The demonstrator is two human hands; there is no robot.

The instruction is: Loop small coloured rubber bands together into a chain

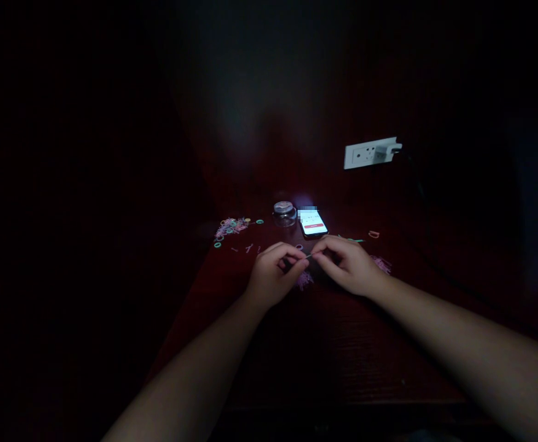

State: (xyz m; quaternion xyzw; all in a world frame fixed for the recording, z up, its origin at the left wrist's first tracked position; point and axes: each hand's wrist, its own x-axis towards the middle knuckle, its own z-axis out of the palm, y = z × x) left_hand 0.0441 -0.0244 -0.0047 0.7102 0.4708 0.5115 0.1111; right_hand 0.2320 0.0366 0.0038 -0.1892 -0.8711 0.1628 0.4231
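Note:
My left hand (273,273) and my right hand (348,265) meet over the table, each closed in a pinch. A thin, pale greenish band (309,256), perhaps a small elastic, runs between their fingertips; its exact kind is too small to make out. Just below the fingers lies a small heap of purple bands (304,281). Another pinkish-purple heap (381,264) is partly hidden behind my right wrist. Green strands (355,240) lie beyond the right hand, and an orange band (373,234) is farther right. A single purple ring (299,247) sits behind the fingertips.
A mixed pile of coloured bands (232,227) is at the far left of the dark red table (324,344). Beyond my hands stand a clear lidded jar (284,215) and a lit phone (313,226). A wall socket (370,153) holds a plug with a dark cable.

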